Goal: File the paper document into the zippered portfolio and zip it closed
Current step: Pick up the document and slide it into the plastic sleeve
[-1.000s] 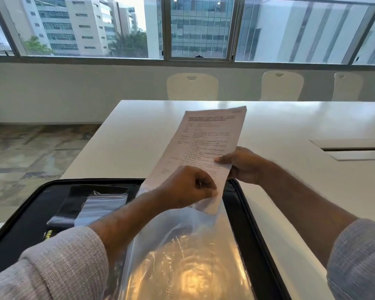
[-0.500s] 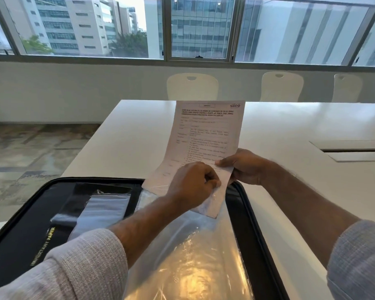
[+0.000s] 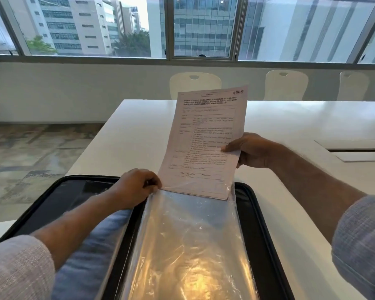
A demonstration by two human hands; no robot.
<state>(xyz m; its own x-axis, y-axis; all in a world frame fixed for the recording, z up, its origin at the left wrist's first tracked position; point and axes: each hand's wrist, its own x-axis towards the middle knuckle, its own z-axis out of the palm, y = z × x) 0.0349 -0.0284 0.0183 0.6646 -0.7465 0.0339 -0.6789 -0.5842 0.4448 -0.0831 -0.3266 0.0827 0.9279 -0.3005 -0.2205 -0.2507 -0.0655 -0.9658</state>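
Fingers of the right hand pinch the paper; the left hand pinches the plastic sleeve mouth in the portfolio.

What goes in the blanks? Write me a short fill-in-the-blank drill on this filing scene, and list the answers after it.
1. The right hand grips the paper document by its ____ edge.
2. The left hand pinches the open top of the clear plastic ____.
3. The document's bottom edge sits ____ the sleeve.
4. The black portfolio lies ____ on the white table.

Answers: right; sleeve; inside; open
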